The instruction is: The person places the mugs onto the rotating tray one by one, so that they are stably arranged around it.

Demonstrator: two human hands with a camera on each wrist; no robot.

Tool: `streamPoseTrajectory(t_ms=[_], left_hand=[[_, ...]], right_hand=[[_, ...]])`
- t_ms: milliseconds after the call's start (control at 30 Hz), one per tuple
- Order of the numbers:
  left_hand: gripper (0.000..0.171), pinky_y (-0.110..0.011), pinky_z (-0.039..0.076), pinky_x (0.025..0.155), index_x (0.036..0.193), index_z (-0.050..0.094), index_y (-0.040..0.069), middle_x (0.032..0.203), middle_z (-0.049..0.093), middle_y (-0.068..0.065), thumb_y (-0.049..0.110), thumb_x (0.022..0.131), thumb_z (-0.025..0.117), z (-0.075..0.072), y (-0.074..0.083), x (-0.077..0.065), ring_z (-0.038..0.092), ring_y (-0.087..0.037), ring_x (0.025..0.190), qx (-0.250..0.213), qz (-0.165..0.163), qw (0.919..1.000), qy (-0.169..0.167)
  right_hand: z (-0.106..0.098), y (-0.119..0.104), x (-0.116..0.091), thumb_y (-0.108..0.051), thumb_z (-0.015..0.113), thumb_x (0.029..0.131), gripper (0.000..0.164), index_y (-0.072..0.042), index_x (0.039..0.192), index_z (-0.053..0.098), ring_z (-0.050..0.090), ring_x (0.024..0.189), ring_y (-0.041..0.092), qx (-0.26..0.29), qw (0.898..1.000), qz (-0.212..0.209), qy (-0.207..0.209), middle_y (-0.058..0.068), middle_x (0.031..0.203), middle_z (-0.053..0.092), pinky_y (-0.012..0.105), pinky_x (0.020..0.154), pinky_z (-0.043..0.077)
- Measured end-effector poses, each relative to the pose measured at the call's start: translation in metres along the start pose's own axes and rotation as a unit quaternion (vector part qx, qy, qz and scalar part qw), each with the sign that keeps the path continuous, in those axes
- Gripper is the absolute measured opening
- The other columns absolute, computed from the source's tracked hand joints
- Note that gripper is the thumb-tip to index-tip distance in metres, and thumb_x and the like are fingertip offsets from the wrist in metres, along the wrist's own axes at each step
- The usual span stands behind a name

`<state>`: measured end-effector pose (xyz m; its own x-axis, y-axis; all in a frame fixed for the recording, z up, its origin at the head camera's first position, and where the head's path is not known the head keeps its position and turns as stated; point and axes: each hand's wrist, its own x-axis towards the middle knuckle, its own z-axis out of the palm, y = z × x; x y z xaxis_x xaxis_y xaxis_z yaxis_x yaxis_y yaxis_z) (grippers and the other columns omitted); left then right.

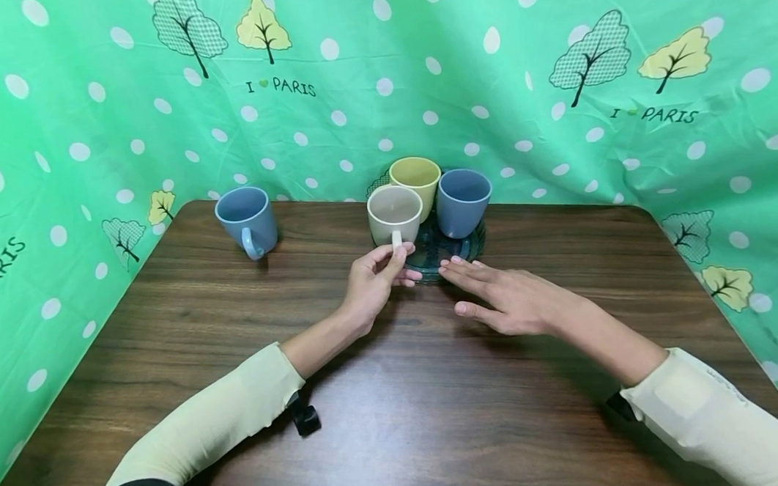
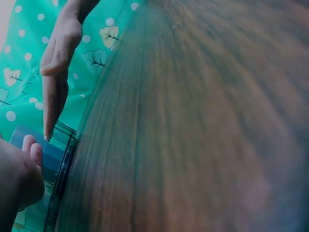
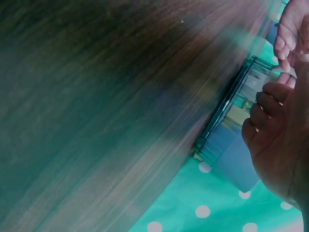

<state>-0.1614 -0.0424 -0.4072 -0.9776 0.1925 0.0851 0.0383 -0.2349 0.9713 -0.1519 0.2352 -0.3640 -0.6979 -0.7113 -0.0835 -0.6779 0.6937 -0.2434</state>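
In the head view, my left hand [image 1: 373,284] pinches the handle of a white mug [image 1: 386,212] between thumb and fingers. The mug stands upright at the front left of a dark, see-through glass tray [image 1: 431,252]. Behind it on the tray is a yellow cup [image 1: 417,171], and to its right a blue cup [image 1: 464,204]. My right hand [image 1: 514,300], its fingers straight and palm down, holds nothing; its fingertips are right at the tray's front rim. From the right wrist, the tray's ribbed glass wall [image 3: 224,113] shows beside the fingers.
Another blue mug [image 1: 249,219] stands at the back left of the wooden table [image 1: 397,404], its handle toward me. A green dotted curtain [image 1: 379,60] with printed trees hangs behind the table and along both sides.
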Motion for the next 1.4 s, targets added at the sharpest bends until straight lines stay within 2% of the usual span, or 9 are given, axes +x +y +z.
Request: streamPoseTrajectory(t_ms=[267, 367, 500, 600, 700, 833, 900, 1067, 1400], left_hand=[[0.036, -0.022, 0.067, 0.082, 0.145, 0.067, -0.011, 0.154, 0.062, -0.04, 0.014, 0.119, 0.058, -0.006, 0.002, -0.002, 0.08, -0.003, 0.084, -0.013, -0.001, 0.9998, 0.011], [0.035, -0.023, 0.067, 0.081, 0.142, 0.067, -0.011, 0.142, 0.067, -0.042, 0.013, 0.119, 0.058, -0.008, 0.004, -0.003, 0.08, -0.005, 0.083, -0.013, -0.003, 0.9998, 0.017], [0.032, -0.024, 0.068, 0.081, 0.14, 0.068, -0.01, 0.12, 0.074, -0.037, 0.013, 0.119, 0.059, -0.01, 0.007, -0.004, 0.081, -0.007, 0.082, -0.007, -0.009, 0.9996, 0.025], [0.032, -0.024, 0.068, 0.082, 0.142, 0.067, -0.009, 0.122, 0.072, -0.035, 0.012, 0.119, 0.058, -0.011, 0.008, -0.005, 0.081, -0.007, 0.083, -0.003, -0.012, 0.9996, 0.025], [0.032, -0.024, 0.068, 0.081, 0.143, 0.067, -0.007, 0.119, 0.074, -0.028, 0.012, 0.119, 0.057, -0.014, 0.008, -0.005, 0.081, -0.007, 0.083, -0.001, -0.016, 0.9996, 0.023], [0.032, -0.025, 0.069, 0.081, 0.144, 0.065, -0.007, 0.109, 0.074, -0.004, 0.012, 0.119, 0.057, -0.017, 0.007, -0.004, 0.082, -0.009, 0.083, 0.0, -0.018, 0.9996, 0.024], [0.032, -0.026, 0.069, 0.081, 0.144, 0.065, -0.006, 0.11, 0.073, -0.003, 0.012, 0.119, 0.057, -0.018, 0.007, -0.004, 0.082, -0.009, 0.083, 0.0, -0.018, 0.9995, 0.024], [0.033, -0.027, 0.069, 0.081, 0.147, 0.064, -0.005, 0.122, 0.074, -0.012, 0.011, 0.119, 0.057, -0.02, 0.009, -0.004, 0.082, -0.01, 0.082, 0.003, -0.021, 0.9994, 0.027], [0.033, -0.027, 0.07, 0.083, 0.147, 0.063, -0.006, 0.147, 0.069, -0.025, 0.011, 0.12, 0.056, -0.03, 0.012, -0.006, 0.082, -0.01, 0.084, 0.009, -0.024, 0.9993, 0.028]], right_hand=[[0.0, 0.0, -0.001, -0.045, 0.054, 0.12, 0.065, -0.02, 0.177, 0.039, 0.036, 0.172, 0.034, -0.005, 1.0, -0.003, 0.008, 0.007, 0.185, 0.035, 0.064, 0.13, 0.047], [0.0, 0.0, -0.002, -0.045, 0.056, 0.119, 0.065, -0.02, 0.177, 0.039, 0.037, 0.171, 0.035, -0.003, 1.0, -0.001, 0.012, 0.008, 0.185, 0.036, 0.065, 0.129, 0.047], [0.0, 0.001, -0.003, -0.046, 0.056, 0.119, 0.065, -0.021, 0.177, 0.04, 0.035, 0.172, 0.037, 0.004, 1.0, 0.011, 0.019, 0.009, 0.186, 0.035, 0.066, 0.129, 0.047], [-0.001, 0.003, -0.003, -0.045, 0.056, 0.119, 0.065, -0.021, 0.177, 0.039, 0.034, 0.172, 0.038, 0.004, 1.0, 0.018, 0.024, 0.01, 0.186, 0.035, 0.067, 0.129, 0.047], [-0.003, 0.006, -0.004, -0.044, 0.056, 0.12, 0.064, -0.02, 0.176, 0.041, 0.035, 0.172, 0.039, -0.001, 0.999, 0.022, 0.031, 0.011, 0.185, 0.037, 0.067, 0.129, 0.047], [-0.004, 0.012, -0.005, -0.043, 0.057, 0.12, 0.063, -0.018, 0.175, 0.043, 0.038, 0.17, 0.041, -0.012, 0.999, 0.029, 0.041, 0.012, 0.183, 0.04, 0.067, 0.128, 0.048], [-0.004, 0.015, -0.006, -0.042, 0.057, 0.12, 0.062, -0.016, 0.175, 0.044, 0.039, 0.169, 0.041, -0.015, 0.998, 0.032, 0.045, 0.013, 0.182, 0.041, 0.067, 0.128, 0.048], [-0.006, 0.023, -0.009, -0.04, 0.056, 0.12, 0.063, -0.013, 0.175, 0.043, 0.04, 0.169, 0.041, -0.019, 0.998, 0.038, 0.048, 0.015, 0.182, 0.041, 0.067, 0.128, 0.048], [-0.01, 0.036, -0.014, -0.043, 0.053, 0.121, 0.065, -0.015, 0.178, 0.037, 0.038, 0.17, 0.042, -0.012, 0.996, 0.076, 0.053, 0.017, 0.184, 0.037, 0.07, 0.127, 0.047]])
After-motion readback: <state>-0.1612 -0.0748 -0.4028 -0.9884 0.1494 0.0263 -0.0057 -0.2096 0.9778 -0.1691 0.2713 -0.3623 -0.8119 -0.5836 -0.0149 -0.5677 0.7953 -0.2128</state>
